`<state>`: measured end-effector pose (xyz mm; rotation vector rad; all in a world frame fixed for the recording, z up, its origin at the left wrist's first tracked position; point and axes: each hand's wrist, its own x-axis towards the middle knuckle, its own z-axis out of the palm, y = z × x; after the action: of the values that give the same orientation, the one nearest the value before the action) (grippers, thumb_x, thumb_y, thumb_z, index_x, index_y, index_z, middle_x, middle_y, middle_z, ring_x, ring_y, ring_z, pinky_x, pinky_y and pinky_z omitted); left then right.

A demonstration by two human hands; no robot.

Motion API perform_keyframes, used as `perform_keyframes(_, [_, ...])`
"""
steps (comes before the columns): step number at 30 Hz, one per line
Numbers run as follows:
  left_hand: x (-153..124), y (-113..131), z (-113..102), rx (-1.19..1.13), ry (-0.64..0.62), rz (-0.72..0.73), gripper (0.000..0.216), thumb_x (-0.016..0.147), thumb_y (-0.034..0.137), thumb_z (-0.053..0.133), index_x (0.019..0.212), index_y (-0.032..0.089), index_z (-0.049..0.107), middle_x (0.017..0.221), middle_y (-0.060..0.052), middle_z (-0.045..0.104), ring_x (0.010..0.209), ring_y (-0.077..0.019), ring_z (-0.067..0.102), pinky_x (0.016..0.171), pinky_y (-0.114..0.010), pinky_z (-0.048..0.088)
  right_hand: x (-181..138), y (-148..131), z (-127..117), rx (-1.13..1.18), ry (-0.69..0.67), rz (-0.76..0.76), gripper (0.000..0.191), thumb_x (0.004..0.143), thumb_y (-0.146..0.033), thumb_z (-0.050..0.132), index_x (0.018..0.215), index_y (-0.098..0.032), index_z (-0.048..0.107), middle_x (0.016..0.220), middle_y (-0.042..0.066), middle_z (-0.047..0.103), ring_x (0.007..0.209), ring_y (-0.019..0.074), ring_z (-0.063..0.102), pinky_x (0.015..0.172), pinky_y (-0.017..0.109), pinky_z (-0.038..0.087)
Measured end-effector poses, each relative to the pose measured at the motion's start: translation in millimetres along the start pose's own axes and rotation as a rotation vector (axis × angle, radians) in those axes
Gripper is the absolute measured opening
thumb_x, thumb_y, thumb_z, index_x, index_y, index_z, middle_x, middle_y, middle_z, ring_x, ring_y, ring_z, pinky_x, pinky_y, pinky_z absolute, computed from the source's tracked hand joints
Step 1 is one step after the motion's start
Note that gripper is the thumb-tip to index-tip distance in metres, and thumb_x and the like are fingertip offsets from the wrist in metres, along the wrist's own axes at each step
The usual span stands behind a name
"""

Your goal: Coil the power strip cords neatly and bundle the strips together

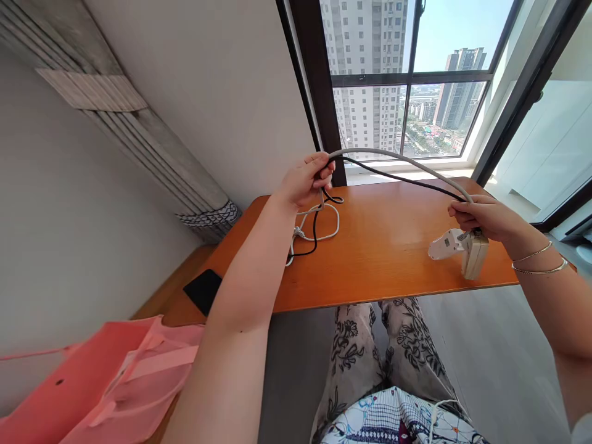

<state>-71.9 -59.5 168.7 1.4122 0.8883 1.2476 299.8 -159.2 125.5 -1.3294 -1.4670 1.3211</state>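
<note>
My left hand (312, 176) is closed around a light grey cable (402, 155) and a black cable (393, 175), held up over the wooden table. Both cables bow across to my right hand (481, 216), whose fingers pinch them at the other end. Below my right hand hang a boxy off-white plug or adapter (475, 256) and a white piece with sockets or buttons (446, 244); their exact kinds are unclear. From my left hand the rest drops down, and a loose tangle of white cord (333, 227) and black cord lies on the tabletop, partly behind my left forearm.
The orange-brown table (379, 246) stands before a window (407, 80). A flat black object (203, 291) lies near its left end. An open pink bag (115, 376) is at lower left, and a grey curtain (152, 148) hangs along the left wall.
</note>
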Motion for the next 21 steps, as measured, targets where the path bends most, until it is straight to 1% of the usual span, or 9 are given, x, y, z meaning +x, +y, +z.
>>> perform_keyframes(2, [-3, 18, 11, -0.072, 0.061, 0.027, 0.018, 0.095, 0.033, 0.064, 0.085, 0.018, 0.061, 0.059, 0.008, 0.036, 0.040, -0.0014, 0.033, 0.045, -0.014, 0.035, 6, 4, 6, 0.008, -0.060, 0.008, 0.039, 0.083, -0.052, 0.076, 0.075, -0.018, 0.059, 0.060, -0.007, 0.026, 0.050, 0.0064, 0.020, 0.043, 0.024, 0.018])
perform_keyframes(5, [-6, 42, 26, -0.158, 0.063, 0.135, 0.006, 0.099, 0.022, 0.058, 0.093, 0.022, 0.059, 0.058, 0.008, 0.035, 0.040, -0.0013, 0.025, 0.041, -0.013, 0.020, 10, 4, 19, 0.019, -0.115, -0.038, 0.042, 0.078, -0.053, 0.082, 0.077, -0.016, 0.061, 0.061, -0.007, 0.029, 0.051, 0.0061, 0.025, 0.045, 0.023, 0.024])
perform_keyframes(8, [-6, 59, 38, -0.141, 0.104, 0.239, 0.013, 0.100, 0.019, 0.056, 0.088, 0.023, 0.056, 0.057, 0.008, 0.034, 0.042, -0.0031, 0.020, 0.041, -0.016, 0.015, 11, -4, 33, 0.027, -0.132, -0.133, 0.038, 0.078, -0.050, 0.083, 0.081, -0.017, 0.063, 0.061, -0.006, 0.035, 0.052, 0.0074, 0.031, 0.047, 0.025, 0.031])
perform_keyframes(10, [-5, 67, 46, -0.117, 0.154, 0.298, 0.019, 0.101, 0.018, 0.054, 0.082, 0.022, 0.053, 0.056, 0.007, 0.033, 0.043, -0.0047, 0.016, 0.041, -0.018, 0.014, 13, -14, 43, 0.010, -0.105, -0.213, 0.033, 0.078, -0.046, 0.082, 0.086, -0.018, 0.064, 0.063, -0.004, 0.041, 0.054, 0.0090, 0.038, 0.049, 0.026, 0.036])
perform_keyframes(12, [-5, 73, 54, -0.105, 0.165, 0.348, 0.024, 0.102, 0.014, 0.050, 0.079, 0.022, 0.051, 0.054, 0.008, 0.032, 0.044, -0.0059, 0.014, 0.041, -0.019, 0.012, 16, -29, 52, -0.018, -0.050, -0.306, 0.029, 0.079, -0.040, 0.082, 0.092, -0.020, 0.064, 0.069, -0.003, 0.047, 0.059, 0.0106, 0.046, 0.053, 0.027, 0.041])
perform_keyframes(14, [-5, 78, 61, -0.084, 0.169, 0.394, 0.027, 0.102, 0.009, 0.048, 0.078, 0.021, 0.050, 0.053, 0.007, 0.034, 0.043, -0.0062, 0.014, 0.041, -0.020, 0.010, 21, -45, 60, -0.035, 0.005, -0.403, 0.028, 0.081, -0.035, 0.080, 0.098, -0.022, 0.063, 0.075, -0.002, 0.049, 0.064, 0.0114, 0.050, 0.057, 0.027, 0.044])
perform_keyframes(16, [-6, 83, 67, -0.055, 0.205, 0.428, 0.030, 0.101, 0.004, 0.048, 0.075, 0.021, 0.048, 0.052, 0.007, 0.034, 0.043, -0.0064, 0.016, 0.041, -0.022, 0.009, 29, -61, 69, -0.033, 0.050, -0.483, 0.028, 0.083, -0.032, 0.079, 0.102, -0.023, 0.060, 0.077, -0.002, 0.047, 0.065, 0.0111, 0.050, 0.057, 0.027, 0.044])
perform_keyframes(18, [-6, 88, 72, -0.041, 0.235, 0.450, 0.033, 0.100, 0.002, 0.049, 0.073, 0.021, 0.046, 0.052, 0.008, 0.032, 0.043, -0.0066, 0.017, 0.042, -0.022, 0.009, 39, -72, 77, -0.021, 0.086, -0.535, 0.027, 0.085, -0.034, 0.077, 0.102, -0.024, 0.059, 0.075, -0.002, 0.045, 0.063, 0.0102, 0.046, 0.055, 0.026, 0.040])
perform_keyframes(21, [-8, 94, 79, -0.073, 0.236, 0.514, 0.031, 0.100, 0.005, 0.052, 0.074, 0.021, 0.047, 0.052, 0.008, 0.030, 0.044, -0.0065, 0.018, 0.042, -0.021, 0.009, 55, -79, 92, -0.008, 0.086, -0.555, 0.031, 0.085, -0.041, 0.078, 0.101, -0.024, 0.058, 0.070, -0.004, 0.040, 0.059, 0.0094, 0.040, 0.051, 0.026, 0.034])
